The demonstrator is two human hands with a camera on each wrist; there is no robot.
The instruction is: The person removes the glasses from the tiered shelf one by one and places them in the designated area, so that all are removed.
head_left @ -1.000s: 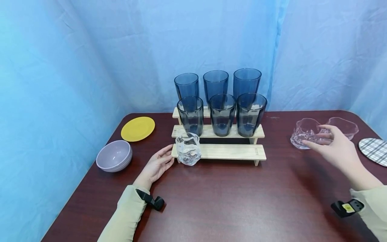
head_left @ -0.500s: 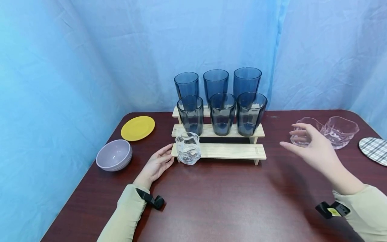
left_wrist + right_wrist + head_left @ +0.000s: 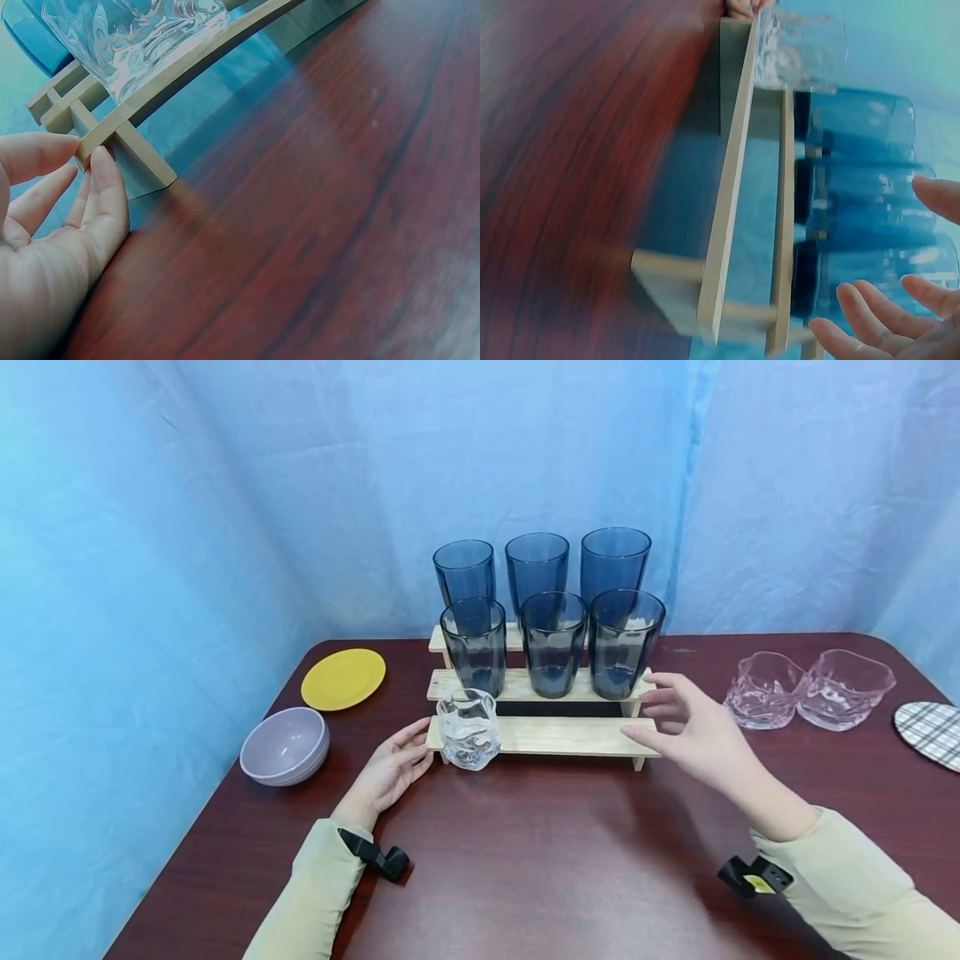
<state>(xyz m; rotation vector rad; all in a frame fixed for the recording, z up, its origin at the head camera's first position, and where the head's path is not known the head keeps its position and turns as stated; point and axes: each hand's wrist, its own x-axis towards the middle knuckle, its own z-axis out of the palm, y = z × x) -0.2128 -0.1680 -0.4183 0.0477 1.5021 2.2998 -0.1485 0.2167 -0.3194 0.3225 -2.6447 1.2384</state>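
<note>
A three-step wooden rack (image 3: 570,737) stands mid-table. My left hand (image 3: 388,771) pinches the left end of its lowest step, thumb above and fingertips beneath, as the left wrist view shows. A clear wavy glass (image 3: 468,731) stands on that step near the left end. At the rack's right end is my right hand (image 3: 693,731), thumb and fingers spread apart with nothing between them. In the right wrist view its fingers (image 3: 870,315) overlap the blue tumblers. Three blue tumblers, one being the right-hand tumbler (image 3: 622,647), fill the middle step; three more stand on the top step.
Two clear wavy glasses, the nearer glass (image 3: 761,693) and the farther glass (image 3: 843,693), stand at the right beside a checked coaster (image 3: 930,735). To the left are stacked lilac bowls (image 3: 283,747) and a yellow plate (image 3: 343,679). Blue curtains hang behind the table.
My right hand has moved left from the clear glasses on the right to the rack's right end, carrying nothing. The left hand keeps its place on the rack.
</note>
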